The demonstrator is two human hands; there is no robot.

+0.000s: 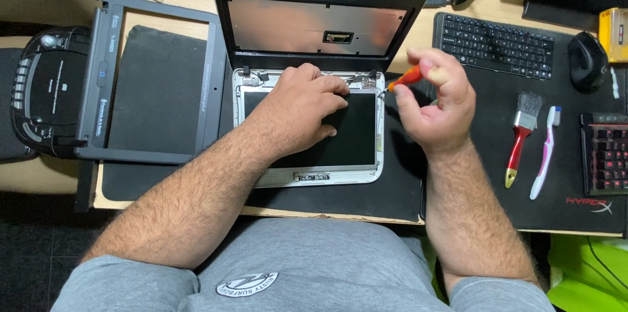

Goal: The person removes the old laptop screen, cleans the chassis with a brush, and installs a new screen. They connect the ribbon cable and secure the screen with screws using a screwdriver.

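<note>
Left hand (302, 106) lies flat, fingers spread; right hand (433, 99) is raised, grip closed.

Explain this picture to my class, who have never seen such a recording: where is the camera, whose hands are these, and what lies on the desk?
The camera sits on a person's head, looking down at their own bare hands. The left hand presses flat on a loose display panel lying in a white opened laptop. The right hand holds an orange-handled screwdriver in a closed grip. A detached screen frame lies left; a keyboard, mouse, red brush and toothbrush lie right.
</note>
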